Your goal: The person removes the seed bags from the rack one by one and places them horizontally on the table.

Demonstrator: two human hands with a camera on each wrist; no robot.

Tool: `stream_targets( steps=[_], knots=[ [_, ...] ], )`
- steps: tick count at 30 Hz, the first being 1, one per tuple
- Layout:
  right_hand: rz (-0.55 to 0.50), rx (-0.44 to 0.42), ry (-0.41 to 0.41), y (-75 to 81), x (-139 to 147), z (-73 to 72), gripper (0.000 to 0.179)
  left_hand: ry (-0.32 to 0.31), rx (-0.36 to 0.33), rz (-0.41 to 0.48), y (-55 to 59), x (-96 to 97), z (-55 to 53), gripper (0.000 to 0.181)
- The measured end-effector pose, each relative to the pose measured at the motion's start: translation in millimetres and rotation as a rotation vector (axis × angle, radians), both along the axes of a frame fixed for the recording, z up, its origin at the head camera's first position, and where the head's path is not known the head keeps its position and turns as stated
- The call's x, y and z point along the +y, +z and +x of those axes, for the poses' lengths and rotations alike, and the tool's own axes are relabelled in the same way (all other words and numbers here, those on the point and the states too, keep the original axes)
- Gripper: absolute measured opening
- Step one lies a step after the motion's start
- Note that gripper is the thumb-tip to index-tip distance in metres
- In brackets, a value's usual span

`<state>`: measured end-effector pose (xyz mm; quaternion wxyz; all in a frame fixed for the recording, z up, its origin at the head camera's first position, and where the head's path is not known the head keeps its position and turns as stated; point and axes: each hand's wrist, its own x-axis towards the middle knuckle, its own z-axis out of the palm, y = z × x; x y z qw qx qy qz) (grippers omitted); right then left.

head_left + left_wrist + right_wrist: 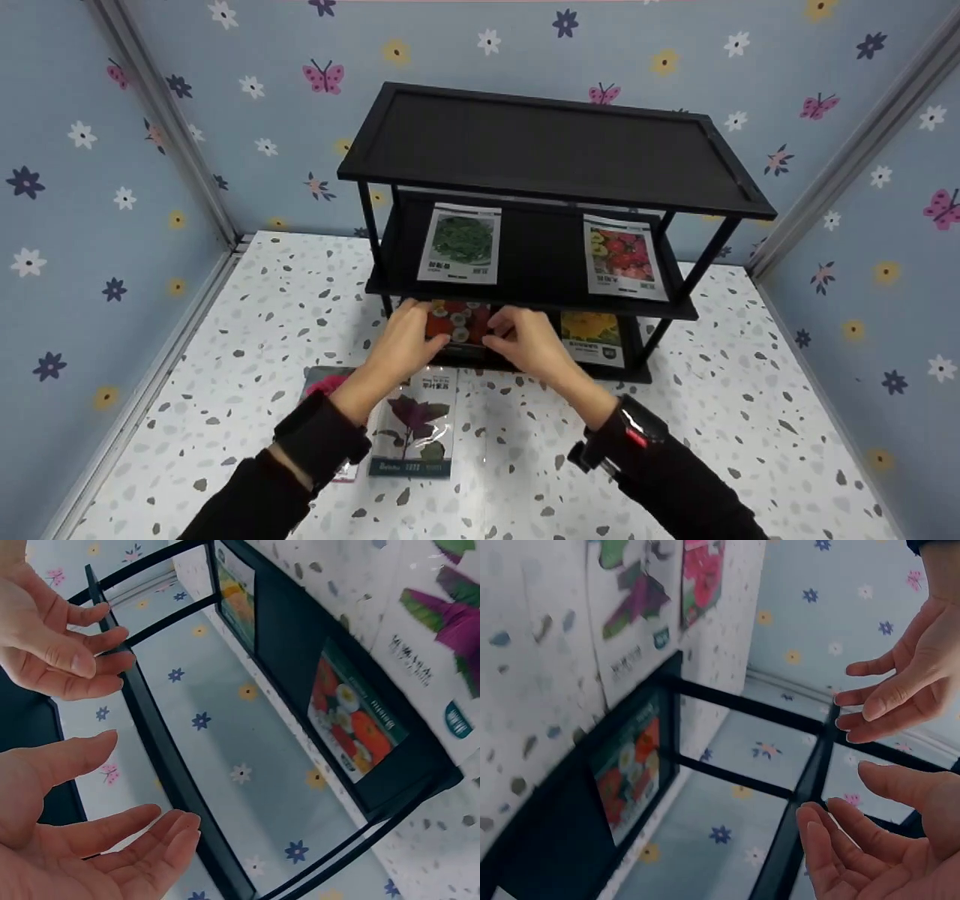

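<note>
A seed packet with red and white flowers (459, 319) lies on the bottom shelf at the left of a black rack (555, 150). My left hand (403, 343) is at the packet's left side and my right hand (531, 346) at its right. In the left wrist view, the fingers of my left hand (97, 825) are relaxed, apart from the flower packet (352, 716), with nothing in them. The right wrist view shows my right hand (885, 840) likewise loosely bent and holding nothing, beside the rack's shelf edge.
A yellow-flower packet (592, 337) lies at the bottom shelf's right. The middle shelf bears a green-leaf packet (460, 244) and a red-flower packet (624, 256). On the speckled table, a purple-plant packet (412, 431) partly overlaps or adjoins a pink-flower packet (319, 379). Patterned walls (487, 67) surround the table.
</note>
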<state>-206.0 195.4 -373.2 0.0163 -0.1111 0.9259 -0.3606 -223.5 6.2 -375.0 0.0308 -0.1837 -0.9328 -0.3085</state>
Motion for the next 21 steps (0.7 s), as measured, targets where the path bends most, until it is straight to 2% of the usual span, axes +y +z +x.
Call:
stream_targets(
  steps=[4,7,12,17,21],
  knots=[
    [-0.02,0.009,-0.062,14.3,4,-18.9,0.023,0.014,-0.042,0.033,14.9,6.3,-17.1,0.046],
    [-0.043,-0.021,-0.122,19.0,5,-32.9,0.03,0.029,-0.083,0.072,21.3,10.0,-31.0,0.046],
    [-0.095,-0.103,-0.221,18.9,6,-52.8,0.041,0.08,-0.182,0.131,25.3,14.1,-54.7,0.054],
    [-0.118,-0.133,-0.278,16.0,3,-67.7,0.048,0.118,-0.269,0.188,30.2,15.3,-72.3,0.062],
    [-0.123,-0.149,-0.314,15.1,1,-77.2,0.052,0.163,-0.304,0.223,25.4,17.8,-89.8,0.048]
  ],
)
